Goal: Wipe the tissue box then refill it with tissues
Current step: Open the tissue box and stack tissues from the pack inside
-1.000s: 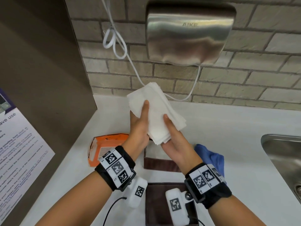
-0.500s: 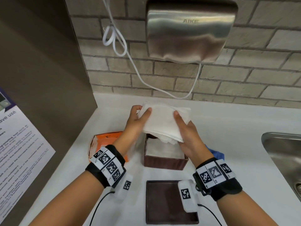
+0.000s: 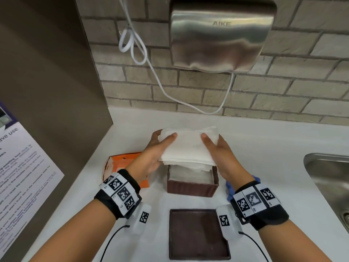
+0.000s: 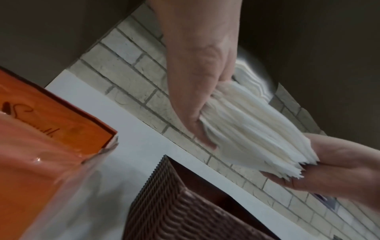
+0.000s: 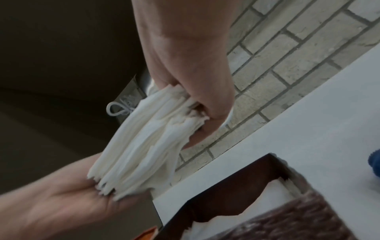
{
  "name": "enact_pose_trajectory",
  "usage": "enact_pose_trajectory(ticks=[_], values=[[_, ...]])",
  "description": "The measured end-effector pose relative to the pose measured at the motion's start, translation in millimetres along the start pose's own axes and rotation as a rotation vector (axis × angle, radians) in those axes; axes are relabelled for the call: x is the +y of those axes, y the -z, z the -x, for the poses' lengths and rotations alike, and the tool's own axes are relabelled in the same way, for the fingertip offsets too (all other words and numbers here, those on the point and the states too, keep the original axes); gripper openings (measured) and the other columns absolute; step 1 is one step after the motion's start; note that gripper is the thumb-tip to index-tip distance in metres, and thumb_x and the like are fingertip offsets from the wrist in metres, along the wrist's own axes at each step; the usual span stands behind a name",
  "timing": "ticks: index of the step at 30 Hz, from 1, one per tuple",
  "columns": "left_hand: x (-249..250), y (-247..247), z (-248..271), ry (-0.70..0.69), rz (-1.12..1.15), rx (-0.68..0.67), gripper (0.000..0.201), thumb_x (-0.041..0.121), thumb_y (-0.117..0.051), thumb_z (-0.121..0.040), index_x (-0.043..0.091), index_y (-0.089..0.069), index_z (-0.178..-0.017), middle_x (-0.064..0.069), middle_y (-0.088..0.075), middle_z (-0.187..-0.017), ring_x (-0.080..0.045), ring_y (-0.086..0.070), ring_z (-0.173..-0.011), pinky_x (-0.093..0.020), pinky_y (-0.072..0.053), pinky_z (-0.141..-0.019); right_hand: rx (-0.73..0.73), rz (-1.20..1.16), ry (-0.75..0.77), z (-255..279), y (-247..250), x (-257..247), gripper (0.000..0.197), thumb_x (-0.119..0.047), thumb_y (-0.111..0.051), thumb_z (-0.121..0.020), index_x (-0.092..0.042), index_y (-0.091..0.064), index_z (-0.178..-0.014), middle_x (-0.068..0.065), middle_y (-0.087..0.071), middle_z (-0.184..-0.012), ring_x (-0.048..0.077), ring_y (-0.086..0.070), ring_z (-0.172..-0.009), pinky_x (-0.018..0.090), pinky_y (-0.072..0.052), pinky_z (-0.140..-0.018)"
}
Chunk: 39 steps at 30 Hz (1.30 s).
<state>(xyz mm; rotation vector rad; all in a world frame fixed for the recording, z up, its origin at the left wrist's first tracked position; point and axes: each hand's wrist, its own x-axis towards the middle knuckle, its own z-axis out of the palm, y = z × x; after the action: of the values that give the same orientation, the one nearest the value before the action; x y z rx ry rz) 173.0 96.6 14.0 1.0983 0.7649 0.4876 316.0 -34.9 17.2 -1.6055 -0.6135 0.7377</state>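
Note:
A thick stack of white tissues (image 3: 188,146) hangs flat just above the open brown tissue box (image 3: 192,187), which holds some white tissues inside. My left hand (image 3: 156,146) grips the stack's left side, thumb on top and fingers underneath. My right hand (image 3: 217,150) grips the right side the same way. In the left wrist view the stack (image 4: 246,123) is pinched at its edge above the ribbed box wall (image 4: 174,211). The right wrist view shows the stack (image 5: 144,141) over the box (image 5: 236,186). The box's brown lid (image 3: 198,235) lies flat on the counter nearer me.
An orange tissue packet (image 3: 122,163) lies torn open left of the box. A blue cloth (image 3: 231,190) sits to its right, partly behind my wrist. A steel sink (image 3: 330,176) is at the far right, a hand dryer (image 3: 221,33) with a white cable on the brick wall.
Both hands turned the tissue stack from tilted upright to flat and lowered it toward the open box.

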Motion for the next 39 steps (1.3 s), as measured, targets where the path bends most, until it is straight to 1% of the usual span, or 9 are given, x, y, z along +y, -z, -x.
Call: enact_pose_trajectory(ticks=[7, 10, 12, 14, 18, 24, 28, 32, 39], values=[[-22.4, -3.1, -5.3, -0.225, -0.315, 0.072, 0.035, 0.026, -0.052, -0.097, 0.041, -0.027, -0.118, -0.009, -0.056, -0.1, -0.021, -0.059, -0.078, -0.032, -0.051, -0.068, 0.004, 0.434, 0.185, 3.5, 11.1, 10.5, 0.055, -0.004, -0.029, -0.1, -0.036, -0.019, -0.144, 0.0, -0.042, -0.059, 0.013, -0.036, -0.044, 0.016, -0.032, -0.041], [-31.3, -1.7, -7.3, -0.247, -0.357, 0.043, 0.03, 0.025, -0.046, -0.099, 0.051, -0.032, -0.102, -0.006, -0.054, -0.093, -0.024, -0.058, -0.077, -0.037, -0.049, -0.066, -0.091, 0.463, 0.198, 5.4, 17.1, 11.9, 0.05, -0.006, -0.028, -0.101, -0.036, -0.04, -0.14, 0.008, -0.063, -0.101, 0.019, -0.06, -0.082, 0.01, -0.04, -0.061], [-36.0, -0.5, -8.4, -0.258, -0.375, 0.0, 0.029, 0.024, -0.043, -0.1, 0.052, -0.039, -0.093, -0.007, -0.05, -0.094, -0.023, -0.054, -0.079, -0.039, -0.046, -0.066, -0.172, 0.44, 0.126, 6.8, 21.5, 13.3, 0.039, -0.026, -0.041, -0.102, -0.036, -0.043, -0.14, 0.001, -0.049, -0.139, 0.014, -0.047, -0.122, 0.014, -0.036, -0.09], [-40.3, 0.0, -7.9, -0.291, -0.457, -0.032, 0.031, 0.02, -0.038, -0.102, 0.048, -0.046, -0.089, -0.006, -0.048, -0.091, -0.019, -0.048, -0.075, -0.03, -0.043, -0.065, -0.25, 0.457, 0.059, 6.6, 26.9, 16.0, 0.057, -0.041, -0.06, -0.091, -0.039, -0.037, -0.143, -0.002, -0.039, -0.146, 0.013, -0.037, -0.132, 0.022, -0.031, -0.101], [-46.0, -2.5, -4.0, -0.318, -0.535, -0.055, 0.025, 0.015, -0.035, -0.104, 0.027, -0.055, -0.096, 0.007, -0.053, -0.1, -0.009, -0.046, -0.081, -0.005, -0.037, -0.059, -0.244, 0.557, 0.031, 5.7, 34.5, 18.1, 0.075, -0.034, -0.073, -0.082, -0.039, -0.032, -0.145, 0.006, -0.039, -0.141, 0.023, -0.04, -0.129, 0.03, -0.035, -0.107], [-40.6, -5.8, 6.7, -0.159, -0.76, -0.127, 0.041, 0.028, -0.057, -0.095, 0.023, -0.039, -0.132, 0.002, -0.048, -0.128, -0.015, -0.05, -0.111, -0.021, -0.043, -0.087, -0.238, 0.733, 0.012, 7.0, 30.8, 23.9, 0.076, -0.028, -0.07, -0.085, -0.031, -0.028, -0.148, 0.013, -0.04, -0.133, 0.027, -0.044, -0.123, 0.026, -0.035, -0.099], [-41.2, -10.6, 9.5, -0.117, -0.97, -0.13, 0.053, 0.027, -0.053, -0.097, 0.017, -0.024, -0.141, -0.011, -0.044, -0.131, -0.018, -0.05, -0.099, -0.021, -0.04, -0.081, -0.251, 0.836, -0.003, 5.6, 25.6, 26.4, 0.077, -0.029, -0.069, -0.086, -0.029, -0.025, -0.149, 0.015, -0.039, -0.134, 0.029, -0.045, -0.123, 0.029, -0.037, -0.1], [-40.1, -17.3, 8.6, -0.077, -1.041, -0.116, 0.054, 0.023, -0.047, -0.099, 0.012, -0.02, -0.145, -0.017, -0.042, -0.135, -0.017, -0.049, -0.09, -0.016, -0.038, -0.056, -0.287, 0.925, -0.022, 5.9, 20.6, 23.7, 0.075, -0.029, -0.067, -0.087, -0.026, -0.024, -0.149, 0.016, -0.037, -0.137, 0.031, -0.044, -0.125, 0.032, -0.038, -0.1], [-46.4, -24.0, 1.9, 0.0, -1.079, -0.148, 0.056, 0.015, -0.036, -0.101, 0.005, -0.011, -0.15, -0.02, -0.036, -0.141, -0.006, -0.046, -0.067, -0.015, -0.037, -0.053, -0.36, 1.096, -0.06, 5.7, 6.6, 19.2, 0.073, -0.027, -0.064, -0.09, -0.018, -0.022, -0.149, 0.019, -0.035, -0.139, 0.034, -0.049, -0.122, 0.035, -0.041, -0.099]])
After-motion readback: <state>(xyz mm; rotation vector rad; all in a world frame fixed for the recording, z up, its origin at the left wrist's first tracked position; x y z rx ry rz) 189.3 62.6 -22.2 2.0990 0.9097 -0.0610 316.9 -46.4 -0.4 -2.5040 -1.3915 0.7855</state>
